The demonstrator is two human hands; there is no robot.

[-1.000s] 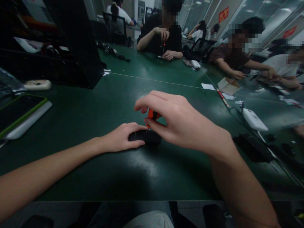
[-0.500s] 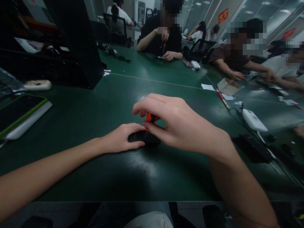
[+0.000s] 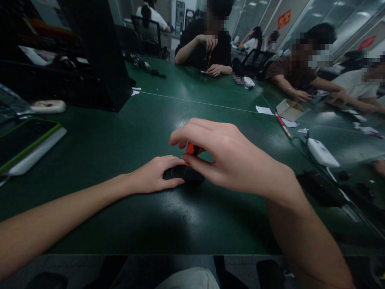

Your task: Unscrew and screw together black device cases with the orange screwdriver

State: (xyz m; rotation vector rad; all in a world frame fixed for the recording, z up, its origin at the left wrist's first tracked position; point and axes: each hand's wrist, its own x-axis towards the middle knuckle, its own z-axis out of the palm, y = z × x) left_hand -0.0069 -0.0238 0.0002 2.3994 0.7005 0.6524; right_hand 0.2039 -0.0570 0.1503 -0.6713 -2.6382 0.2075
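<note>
On the green table lies a black computer mouse (image 3: 194, 175), partly covered by both hands. My left hand (image 3: 159, 174) grips its left end between thumb and fingers. Above it, my right hand (image 3: 213, 150) is closed around a screwdriver (image 3: 192, 149) with an orange and black handle. The thin shaft points down to the top of the mouse; where the tip meets it is too small to make out.
A black stand (image 3: 105, 80) rises at the left, near a green-edged phone (image 3: 33, 134). At right are a white power strip (image 3: 323, 152), cables, a small open box (image 3: 289, 110) and paper scraps. Other people sit across the table; one holds a screwdriver too.
The view shifts very slightly. Both hands keep their hold, and the screwdriver stays over the mouse.
</note>
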